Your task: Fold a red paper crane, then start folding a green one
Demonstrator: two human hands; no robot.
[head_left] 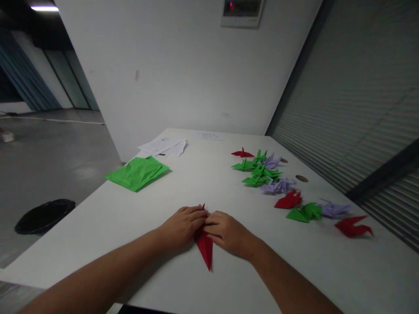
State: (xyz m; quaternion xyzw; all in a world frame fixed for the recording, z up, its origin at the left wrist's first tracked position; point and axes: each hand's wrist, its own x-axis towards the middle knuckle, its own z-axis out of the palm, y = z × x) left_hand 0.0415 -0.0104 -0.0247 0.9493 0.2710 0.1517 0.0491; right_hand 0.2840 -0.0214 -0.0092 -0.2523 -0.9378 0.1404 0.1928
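A piece of red folded origami paper [205, 250] lies on the white table, its long narrow point toward me and a small tip showing past my fingers. My left hand [185, 224] is closed over its upper left part, fingers pressed together on the paper. From the other side my right hand [227, 231] grips the paper's right edge with bent fingers. Both hands meet at the fingertips, which hide the middle of the folds.
Several green, purple and red paper cranes [262, 172] spread along the table's right side, with a red crane [352, 226] nearest. Green paper sheets [137, 172] lie at left, white papers [165, 146] behind them. A black-lined bin [44, 216] stands on the floor.
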